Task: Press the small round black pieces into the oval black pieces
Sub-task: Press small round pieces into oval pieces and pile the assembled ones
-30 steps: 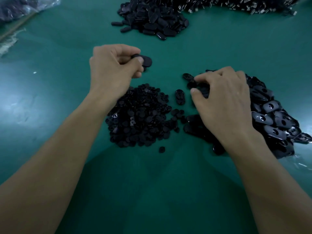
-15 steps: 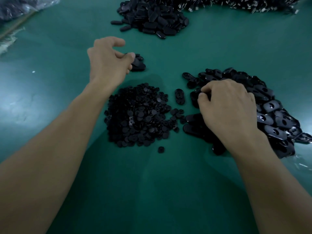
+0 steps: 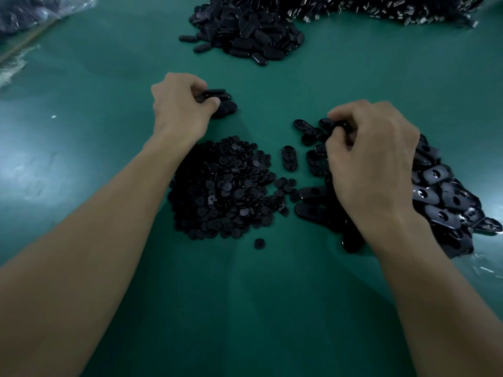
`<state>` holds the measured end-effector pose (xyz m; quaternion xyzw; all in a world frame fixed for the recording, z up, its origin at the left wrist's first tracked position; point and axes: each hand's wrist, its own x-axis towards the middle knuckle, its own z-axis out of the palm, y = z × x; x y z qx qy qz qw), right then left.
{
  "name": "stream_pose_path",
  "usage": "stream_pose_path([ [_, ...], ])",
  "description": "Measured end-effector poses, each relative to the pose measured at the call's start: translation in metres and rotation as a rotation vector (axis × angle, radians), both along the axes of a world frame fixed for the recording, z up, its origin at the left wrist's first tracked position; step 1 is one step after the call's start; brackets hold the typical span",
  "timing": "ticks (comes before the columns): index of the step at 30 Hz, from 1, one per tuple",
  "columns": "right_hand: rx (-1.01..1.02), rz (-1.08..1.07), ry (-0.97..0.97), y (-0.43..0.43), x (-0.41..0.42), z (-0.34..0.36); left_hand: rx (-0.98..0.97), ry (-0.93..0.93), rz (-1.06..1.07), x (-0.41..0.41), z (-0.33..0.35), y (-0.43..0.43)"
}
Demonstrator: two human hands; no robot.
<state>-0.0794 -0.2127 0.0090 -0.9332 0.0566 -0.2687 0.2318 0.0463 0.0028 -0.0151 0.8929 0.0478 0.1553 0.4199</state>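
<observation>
A heap of small round black pieces (image 3: 220, 191) lies on the green table between my forearms. To its right spreads a pile of oval black pieces (image 3: 441, 197), several showing a hole. My right hand (image 3: 373, 159) rests over that pile's left part, its fingers curled round an oval piece (image 3: 340, 124) at the far edge. My left hand (image 3: 179, 107) is beyond the round heap, with fingers and thumb pinching an oval piece (image 3: 215, 94) in a small group of ovals (image 3: 227, 108) on the table.
A single oval (image 3: 290, 157) lies between the two heaps and one stray round piece (image 3: 259, 243) sits nearer me. A large far pile of ovals (image 3: 245, 31), a row of metal clips (image 3: 408, 9) and a plastic bag (image 3: 27, 12) line the back.
My left hand lowered its oval onto the small group, opened, then closed on the pieces there. My right hand drew back over the oval pile and curled onto a piece at its far edge.
</observation>
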Motion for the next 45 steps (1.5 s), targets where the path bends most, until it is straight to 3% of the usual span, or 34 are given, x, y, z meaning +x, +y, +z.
stream_pose_path([
  [6, 0.163, 0.279, -0.178, 0.017, -0.002, -0.008, -0.065, -0.133, -0.188, -0.031, 0.013, -0.018],
  [13, 0.771, 0.427, -0.019, 0.020, 0.003, -0.010, -0.323, -0.036, -0.584, -0.068, 0.025, -0.029],
  [18, 0.953, 0.461, 0.022, 0.019, 0.005, -0.011, -0.406, 0.009, -0.678, -0.078, 0.021, -0.026],
  [24, 0.990, 0.491, 0.067, 0.019, 0.005, -0.012, -0.516, 0.050, -0.641, -0.083, 0.020, -0.022],
  [36, 0.743, 0.450, 0.049, 0.021, 0.003, -0.012, -0.488, 0.084, -0.639, -0.092, 0.019, -0.027],
  [41, 0.786, 0.477, 0.047, 0.022, 0.002, -0.011, -0.381, 0.026, -0.579, -0.091, 0.018, -0.027],
  [45, 0.844, 0.521, 0.057, 0.024, 0.000, -0.010, -0.473, 0.074, -0.606, -0.091, 0.018, -0.027],
])
